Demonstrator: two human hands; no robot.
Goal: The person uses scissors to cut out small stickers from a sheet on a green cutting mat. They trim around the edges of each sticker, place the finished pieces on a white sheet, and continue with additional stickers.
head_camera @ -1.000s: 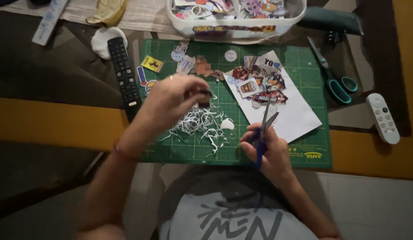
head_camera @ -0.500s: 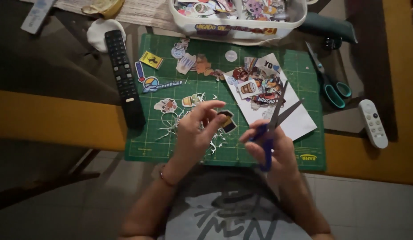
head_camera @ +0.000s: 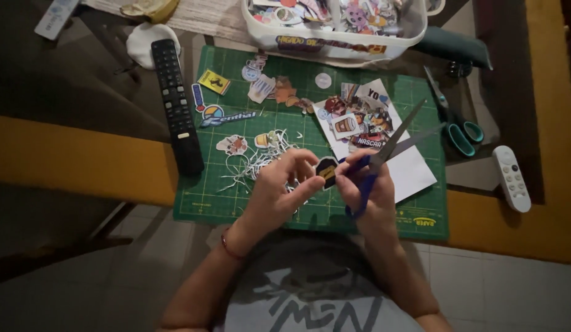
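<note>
Small dark shield-shaped sticker (head_camera: 326, 170) pinched by left hand (head_camera: 279, 184); blue scissors (head_camera: 383, 157) gripped, blades parted, by right hand (head_camera: 368, 190); white tub (head_camera: 334, 46) filled with cutouts.

Cutting mat (head_camera: 236, 203) between two remotes (head_camera: 176, 104) (head_camera: 511, 178), tub (head_camera: 334, 46) behind.

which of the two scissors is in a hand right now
The blue-handled scissors, held open in the right hand over the green cutting mat. The teal-handled scissors lie untouched off the mat's right edge.
</note>
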